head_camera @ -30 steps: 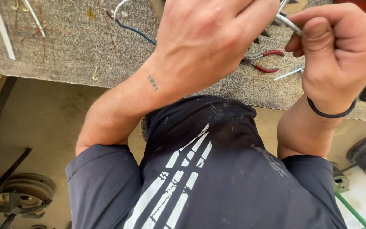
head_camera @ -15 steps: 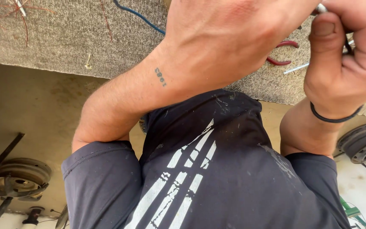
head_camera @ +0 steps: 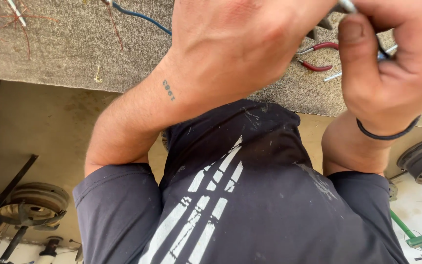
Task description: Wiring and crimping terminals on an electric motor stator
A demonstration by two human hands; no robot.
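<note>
Table: grey carpeted top (head_camera: pixel 64 54) — red-handled pliers (head_camera: pixel 313 56), blue wire (head_camera: pixel 137 15) lying loose.
Left hand (head_camera: pixel 240 44): grip hidden, cannot tell.
Right hand (head_camera: pixel 391 63): grip pinched on thin metal piece (head_camera: pixel 348 6), held above table.
Risk: piece mostly hidden — fingers could slip.

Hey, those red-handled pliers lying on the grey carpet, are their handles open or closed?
Open. The red-handled pliers lie flat on the grey carpet, and their two handles spread apart. Their jaws are hidden behind the left hand.
</note>
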